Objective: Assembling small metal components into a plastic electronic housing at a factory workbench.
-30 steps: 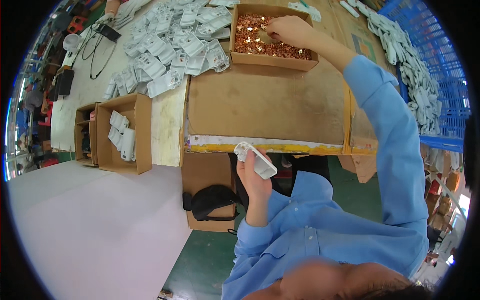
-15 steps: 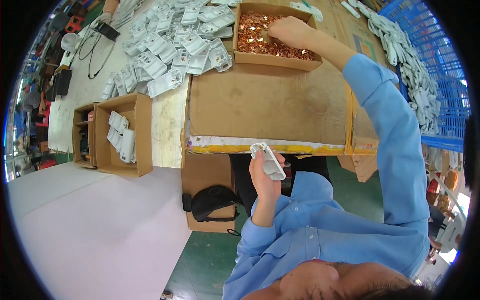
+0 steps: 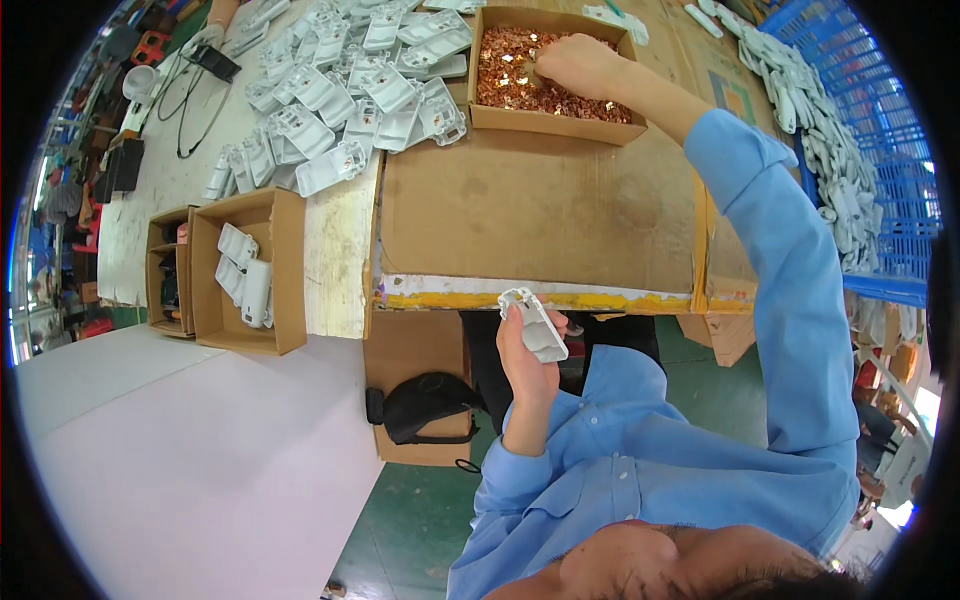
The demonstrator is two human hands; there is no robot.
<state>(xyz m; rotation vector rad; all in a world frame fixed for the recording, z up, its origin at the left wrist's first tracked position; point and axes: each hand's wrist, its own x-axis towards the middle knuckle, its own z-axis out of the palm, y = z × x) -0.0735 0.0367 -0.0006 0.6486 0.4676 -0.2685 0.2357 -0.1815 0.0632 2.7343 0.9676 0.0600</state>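
Note:
My left hand (image 3: 527, 365) is closed around a white plastic housing (image 3: 541, 333), held tilted just off the table's front edge with its hollow side showing. At the back of the table, my right hand (image 3: 580, 66) reaches into a cardboard box (image 3: 555, 124) of small copper-coloured metal pieces (image 3: 510, 82). Its fingers are bent together down among the pieces, and whatever they pinch is hidden. A large heap of similar white housings (image 3: 386, 88) lies left of that box.
Left of me, a smaller cardboard box (image 3: 285, 275) holds a few white parts (image 3: 257, 292). At the right stands a blue plastic basket (image 3: 900, 200) beside piled white parts (image 3: 842, 150). Another person's hand (image 3: 207, 38) is near a black device (image 3: 214, 63) at the far left.
My left hand and the housing have shifted very slightly left. My right hand stays in the box of copper pieces, almost unmoved.

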